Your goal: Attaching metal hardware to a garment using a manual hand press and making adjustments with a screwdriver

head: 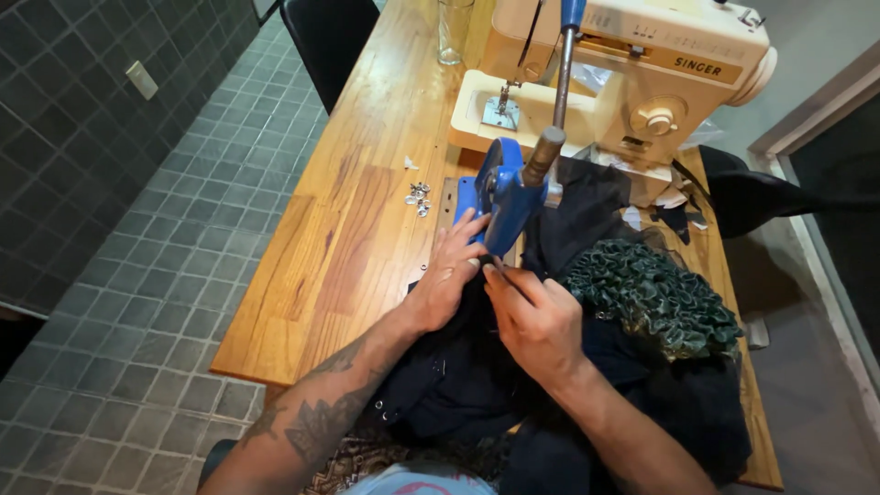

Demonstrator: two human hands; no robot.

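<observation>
The dark cloth [458,376] looks soft, limp and light, so it is best pinched near the spot under the blue press [504,197]. It hangs off the surface's [367,183] near edge. The left hand [449,270] lies flat on it, fingers apart; the right hand [536,321] is closed on a fold (perhaps a small tool too). Snaps [420,197], green ruffles [655,298] and a sewing machine [632,78] crowd the far side.
</observation>
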